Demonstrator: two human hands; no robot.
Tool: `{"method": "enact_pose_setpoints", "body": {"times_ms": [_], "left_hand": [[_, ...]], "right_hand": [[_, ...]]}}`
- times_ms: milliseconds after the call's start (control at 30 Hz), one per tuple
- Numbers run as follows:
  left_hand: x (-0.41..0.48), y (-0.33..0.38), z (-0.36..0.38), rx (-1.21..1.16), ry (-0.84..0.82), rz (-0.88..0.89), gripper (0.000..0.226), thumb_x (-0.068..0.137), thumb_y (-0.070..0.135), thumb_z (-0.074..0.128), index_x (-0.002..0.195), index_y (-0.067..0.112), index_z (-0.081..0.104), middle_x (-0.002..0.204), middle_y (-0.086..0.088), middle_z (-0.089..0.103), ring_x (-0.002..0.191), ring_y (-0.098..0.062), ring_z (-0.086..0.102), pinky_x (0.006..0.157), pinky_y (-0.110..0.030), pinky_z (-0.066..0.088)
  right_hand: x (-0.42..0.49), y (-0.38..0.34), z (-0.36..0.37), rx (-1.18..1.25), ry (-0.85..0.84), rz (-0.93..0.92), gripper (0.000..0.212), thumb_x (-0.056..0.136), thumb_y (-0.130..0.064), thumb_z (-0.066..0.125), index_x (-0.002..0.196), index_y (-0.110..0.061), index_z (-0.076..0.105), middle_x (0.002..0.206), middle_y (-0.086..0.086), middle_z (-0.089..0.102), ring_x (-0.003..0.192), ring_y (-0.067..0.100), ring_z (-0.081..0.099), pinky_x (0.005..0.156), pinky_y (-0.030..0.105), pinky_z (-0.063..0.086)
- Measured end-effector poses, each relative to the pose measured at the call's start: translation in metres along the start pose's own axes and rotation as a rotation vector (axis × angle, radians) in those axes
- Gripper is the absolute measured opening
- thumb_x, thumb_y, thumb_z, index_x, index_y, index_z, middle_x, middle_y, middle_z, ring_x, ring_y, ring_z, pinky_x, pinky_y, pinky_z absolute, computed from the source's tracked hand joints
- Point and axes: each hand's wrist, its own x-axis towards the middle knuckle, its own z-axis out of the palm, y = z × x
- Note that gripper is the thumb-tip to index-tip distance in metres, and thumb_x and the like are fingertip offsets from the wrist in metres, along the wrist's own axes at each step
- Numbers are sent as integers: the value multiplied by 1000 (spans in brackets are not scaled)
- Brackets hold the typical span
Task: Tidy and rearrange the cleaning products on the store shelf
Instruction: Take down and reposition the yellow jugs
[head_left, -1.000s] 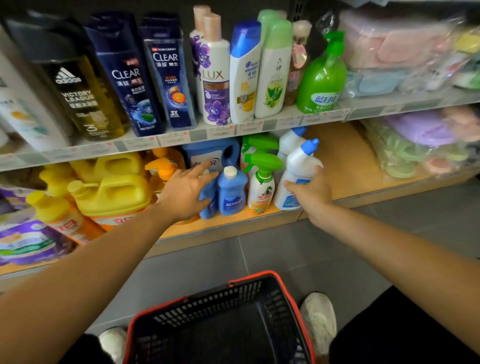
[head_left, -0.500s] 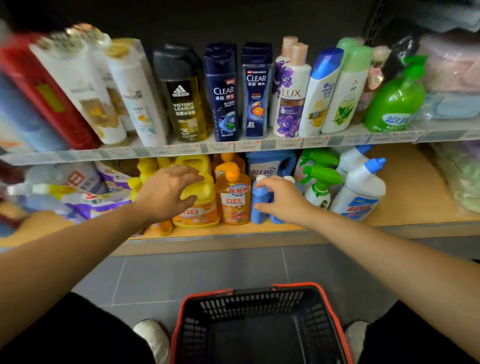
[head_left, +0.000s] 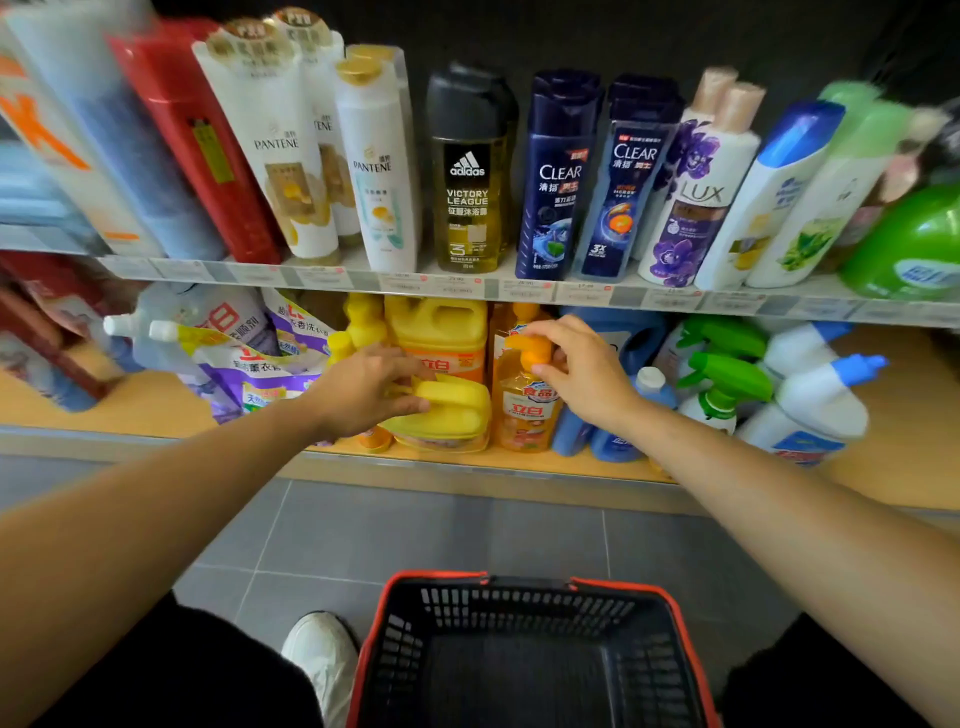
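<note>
On the lower wooden shelf (head_left: 156, 410) stand yellow detergent jugs and orange pump bottles. My left hand (head_left: 363, 389) grips the handle of the front yellow jug (head_left: 452, 410). My right hand (head_left: 582, 369) holds the pump top of an orange dish-soap bottle (head_left: 524, 410) right beside that jug. Small blue bottles (head_left: 613, 441) stand just right of the orange bottle, under my right wrist. Green-trigger spray bottles (head_left: 722, 384) and white toilet-cleaner bottles with blue caps (head_left: 810, 410) fill the right end.
Purple and white refill pouches (head_left: 244, 353) lie at the left of the lower shelf. The upper shelf (head_left: 519, 288) carries shampoo and body-wash bottles in a row. A red-rimmed black basket (head_left: 530, 649) sits on the grey tiled floor below my arms.
The view has shifted left along the shelf. My right hand left the small blue bottles and took the orange bottle's pump. My left hand closed on the yellow jug's handle.
</note>
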Motion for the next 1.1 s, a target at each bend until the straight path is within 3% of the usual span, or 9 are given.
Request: {"method": "enact_pose_setpoints", "body": {"times_ms": [133, 300, 400, 500, 567, 667, 833, 933, 1100], "left_hand": [[-3, 2, 9, -61, -44, 14, 51, 87, 51, 64, 133, 28, 63, 124, 4, 52, 118, -17, 45, 101, -34, 42], [8, 20, 14, -140, -116, -27, 41, 95, 38, 65, 130, 18, 61, 133, -2, 51, 127, -22, 42, 110, -41, 38], [11, 26, 10, -289, -161, -154, 38, 96, 35, 65, 128, 16, 58, 136, -4, 52, 127, -24, 46, 110, -44, 41], [3, 27, -1, -569, -181, -245, 32, 96, 32, 65, 126, 23, 58, 135, 3, 52, 122, -18, 49, 102, -37, 45], [-4, 29, -11, -681, -175, -240, 28, 94, 32, 65, 122, 28, 61, 126, 15, 59, 113, -7, 55, 92, -25, 48], [-17, 40, -25, -755, -173, -170, 30, 86, 38, 66, 113, 24, 66, 106, 23, 69, 99, 5, 64, 76, -12, 52], [-32, 69, -24, -712, -254, -39, 27, 86, 36, 65, 107, 19, 70, 106, 14, 68, 104, -4, 64, 88, -22, 53], [-39, 84, -14, -680, -246, 17, 28, 87, 36, 66, 109, 20, 71, 109, 10, 66, 107, -8, 63, 93, -27, 52], [-47, 93, -5, -705, -142, 27, 45, 84, 30, 74, 126, 15, 67, 123, 0, 70, 116, -15, 65, 100, -39, 55]], "right_hand": [[1, 3, 0, -4, -4, -26, 44, 91, -17, 69, 132, -26, 59, 110, -7, 52, 96, 12, 55, 84, 31, 49], [3, 3, 1, 26, -90, 55, 71, 87, -14, 74, 149, -25, 43, 141, -3, 48, 121, 17, 52, 99, 29, 42], [-5, -1, 2, 38, -125, 72, 81, 85, -14, 76, 154, -25, 34, 157, 1, 35, 139, 20, 40, 112, 34, 37], [-21, -13, 6, -47, -85, 116, 81, 84, -23, 78, 153, -26, 35, 163, 5, 23, 147, 27, 22, 118, 41, 26], [-33, -27, 8, -115, -19, 37, 72, 82, -32, 79, 146, -26, 47, 157, 3, 32, 140, 28, 24, 114, 42, 24], [-43, -51, 6, 56, -87, -46, 65, 79, -37, 81, 137, -21, 56, 138, 1, 51, 129, 21, 37, 109, 41, 33], [-49, -77, -12, 223, -210, -93, 34, 83, -25, 80, 112, -13, 70, 105, 4, 66, 101, 17, 60, 88, 35, 48], [-65, -79, -21, 254, -334, -25, 19, 86, -24, 77, 101, -14, 70, 90, -5, 67, 84, 0, 60, 73, 25, 47], [-89, -74, -35, 367, -246, 108, 15, 88, -21, 75, 99, -15, 70, 89, -5, 66, 77, -4, 57, 68, 18, 46]]}}
